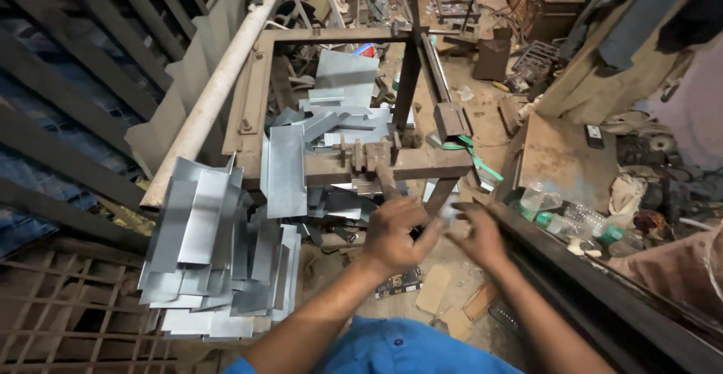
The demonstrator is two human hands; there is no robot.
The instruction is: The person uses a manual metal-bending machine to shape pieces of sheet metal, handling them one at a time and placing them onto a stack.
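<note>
Rusty square steel frame stand fills centre of view, open in the middle, front rail crossing just above the hands. Long pale round pipe leans diagonally along its left side. Stack of folded grey galvanised sheet-metal pieces lies at lower left, more of the same draped over the frame's front rail and piled inside it. Dark steel beam runs along the right, clear plastic bottles with green caps just beyond it. Left hand raised below the front rail, fingers curled, grip half closed; blurred, cannot tell whether it holds anything. Right hand just beside it, fingers spread loosely, grip open, nothing seen in it. Hands near, not touching.
</note>
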